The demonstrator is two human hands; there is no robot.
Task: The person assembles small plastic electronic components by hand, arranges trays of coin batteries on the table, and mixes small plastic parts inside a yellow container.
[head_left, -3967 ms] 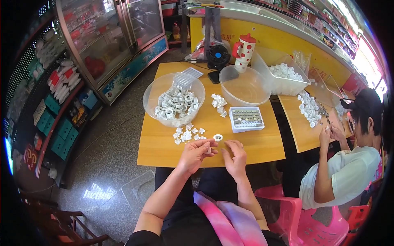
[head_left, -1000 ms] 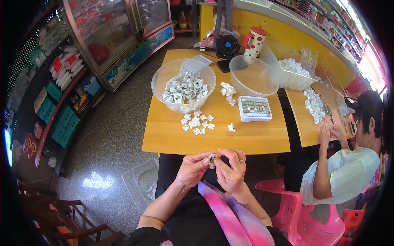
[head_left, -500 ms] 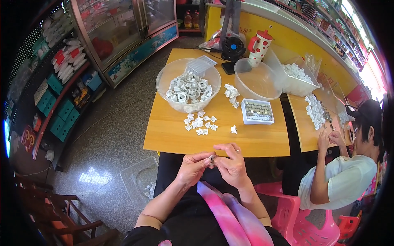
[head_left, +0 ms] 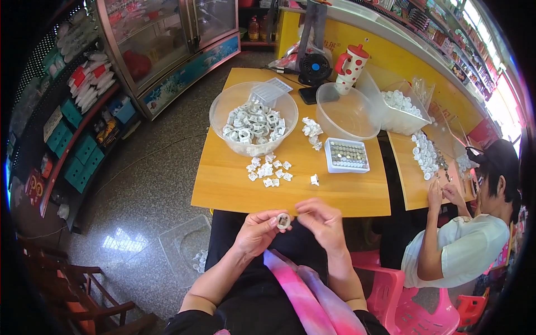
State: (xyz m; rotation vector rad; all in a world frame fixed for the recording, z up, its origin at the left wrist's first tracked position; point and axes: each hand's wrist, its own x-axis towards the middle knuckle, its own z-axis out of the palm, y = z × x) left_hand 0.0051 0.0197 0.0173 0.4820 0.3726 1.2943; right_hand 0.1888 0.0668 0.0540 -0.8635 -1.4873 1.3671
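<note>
Above my lap, just off the table's front edge, my left hand (head_left: 258, 231) pinches a small round white plastic part (head_left: 283, 221) between thumb and fingers. The part's face is turned up and shows a dark, metallic-looking centre. Close to its right side is my right hand (head_left: 324, 223), fingers loosely stretched toward the part and slightly blurred, with nothing visible in them. Small white plastic pieces (head_left: 269, 170) lie loose on the wooden table (head_left: 223, 192) ahead of my hands. A single white piece (head_left: 314, 180) sits apart, nearer the right.
A clear bowl (head_left: 215, 120) holds white ring-shaped parts. Beside it are a white box (head_left: 329, 166) of small round metal pieces, an empty clear tub (head_left: 349, 120), a phone (head_left: 308, 95), a fan (head_left: 315, 68) and a dotted cup (head_left: 350, 67). Another person (head_left: 458, 240) works at right.
My right hand has come off the small part and moved right, its fingers loosening. My left hand keeps the part, now turned so its face shows.
</note>
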